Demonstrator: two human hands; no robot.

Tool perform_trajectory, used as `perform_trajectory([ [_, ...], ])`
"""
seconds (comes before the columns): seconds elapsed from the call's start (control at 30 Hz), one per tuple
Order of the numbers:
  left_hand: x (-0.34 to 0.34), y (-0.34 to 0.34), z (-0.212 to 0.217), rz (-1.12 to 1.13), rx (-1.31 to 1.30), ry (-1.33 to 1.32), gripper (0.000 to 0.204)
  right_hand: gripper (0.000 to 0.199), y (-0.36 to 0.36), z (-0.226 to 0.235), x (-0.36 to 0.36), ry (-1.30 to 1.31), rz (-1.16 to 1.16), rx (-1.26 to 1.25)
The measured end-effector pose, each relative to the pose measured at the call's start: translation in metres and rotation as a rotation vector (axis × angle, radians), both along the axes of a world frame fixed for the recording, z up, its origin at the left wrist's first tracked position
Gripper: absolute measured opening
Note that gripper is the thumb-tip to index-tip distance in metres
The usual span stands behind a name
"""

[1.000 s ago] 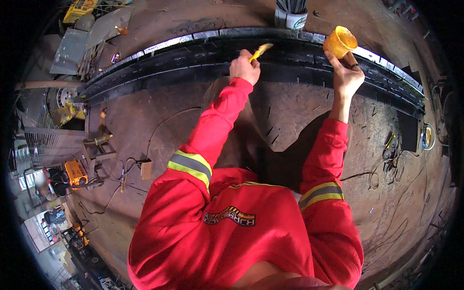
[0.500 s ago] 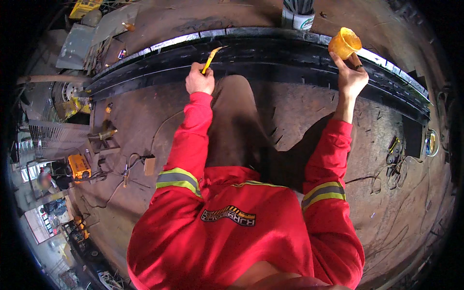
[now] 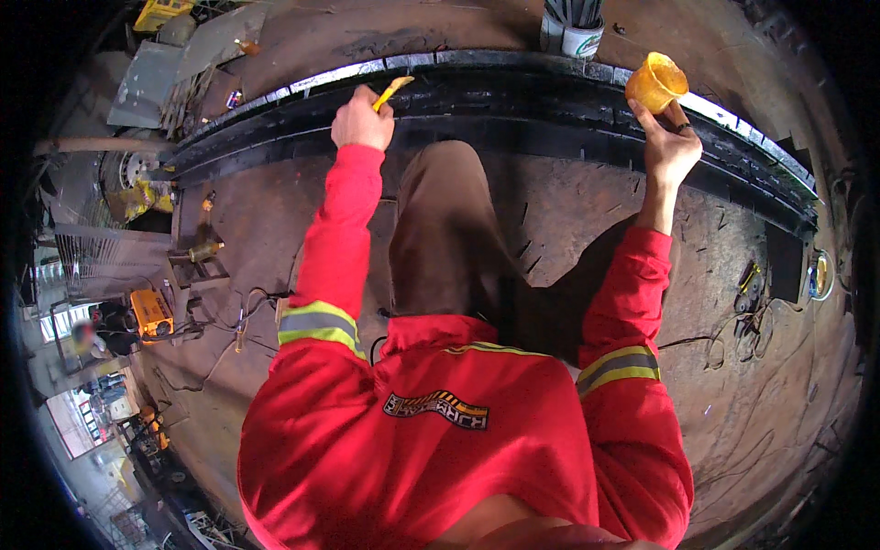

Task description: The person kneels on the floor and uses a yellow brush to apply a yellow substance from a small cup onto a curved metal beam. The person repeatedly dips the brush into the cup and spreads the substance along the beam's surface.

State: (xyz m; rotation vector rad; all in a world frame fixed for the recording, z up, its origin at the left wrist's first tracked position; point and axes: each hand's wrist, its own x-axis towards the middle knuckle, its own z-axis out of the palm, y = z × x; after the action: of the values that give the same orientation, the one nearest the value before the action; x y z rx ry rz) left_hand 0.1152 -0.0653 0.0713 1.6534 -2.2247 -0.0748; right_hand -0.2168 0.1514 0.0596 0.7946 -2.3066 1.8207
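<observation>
My left hand [image 3: 361, 123] is closed round the yellow handle of a small paintbrush [image 3: 389, 93]. The brush's pale tip points up and to the right, over a long black metal beam [image 3: 513, 101] that crosses in front of my knees. On the right, my right hand [image 3: 672, 154] grips a stained yellow-orange cup [image 3: 654, 86] from below, with its mouth facing up. That cup is held above the beam's right part. Whether the brush tip touches the beam, I cannot tell.
Beyond the beam stands a white bucket [image 3: 574, 38] full of dark rods. Cables [image 3: 753, 330] and a yellow-handled tool lie on the floor at right. At left are an orange machine [image 3: 151, 314], a small metal stand [image 3: 198, 269] and grey sheets [image 3: 144, 84].
My left hand has moved left and farther away with the brush, which now leans more to the right. My right hand and the cup have barely shifted.
</observation>
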Motion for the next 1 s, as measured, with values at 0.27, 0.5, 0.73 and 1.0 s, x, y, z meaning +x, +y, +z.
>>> perform_trajectory([
  [0.27,-0.004,-0.012,-0.038,0.074,0.3,0.051,0.029,0.055,-0.003,0.003,0.002,-0.01,0.009,-0.005],
  [0.5,-0.015,-0.037,-0.051,0.316,0.65,1.03,0.025,0.058,-0.004,0.011,0.011,-0.093,0.055,-0.081],
  [0.73,0.027,-0.028,-0.058,0.22,0.241,0.738,0.025,0.057,-0.004,0.008,0.007,-0.089,0.039,-0.078],
  [1.0,-0.009,-0.01,-0.034,0.109,-0.043,0.334,0.019,0.057,-0.002,0.001,0.003,-0.057,0.047,-0.09],
])
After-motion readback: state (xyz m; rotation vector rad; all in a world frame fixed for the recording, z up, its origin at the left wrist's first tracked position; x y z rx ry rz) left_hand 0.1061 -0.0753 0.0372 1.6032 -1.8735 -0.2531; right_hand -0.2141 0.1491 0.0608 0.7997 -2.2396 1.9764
